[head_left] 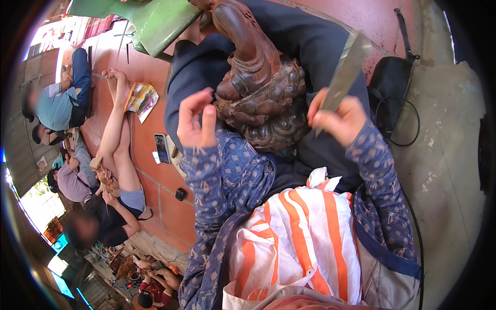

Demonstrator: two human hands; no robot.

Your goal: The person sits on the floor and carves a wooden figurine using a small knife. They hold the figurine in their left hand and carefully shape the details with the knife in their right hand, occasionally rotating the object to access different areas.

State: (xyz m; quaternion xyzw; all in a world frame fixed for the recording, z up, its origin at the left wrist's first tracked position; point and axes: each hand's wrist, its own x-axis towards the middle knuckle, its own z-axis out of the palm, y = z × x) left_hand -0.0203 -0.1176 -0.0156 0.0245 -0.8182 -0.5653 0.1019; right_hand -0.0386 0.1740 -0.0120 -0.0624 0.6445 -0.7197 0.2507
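Observation:
A dark brown carved wooden statue [261, 90] lies tilted across my lap, its petal-like carved base towards me. My left hand [197, 119] is raised beside the base, on its left, with the thumb apart from loosely bent fingers and nothing in them. On the other side, my right hand [338, 116] pinches a long flat grey strip [345, 67] between thumb and fingers. The strip slants up and to the right, apart from the statue; whether it is a metal blade or stiff abrasive sheet I cannot tell.
A green plastic chair [163, 23] stands at the upper left. A phone [161, 149] and a small black case [181, 194] lie on the red tiles. At right are a black bag [390, 85] and a cable [417, 121]. Several people sit at left, one holding a wooden carving [106, 178].

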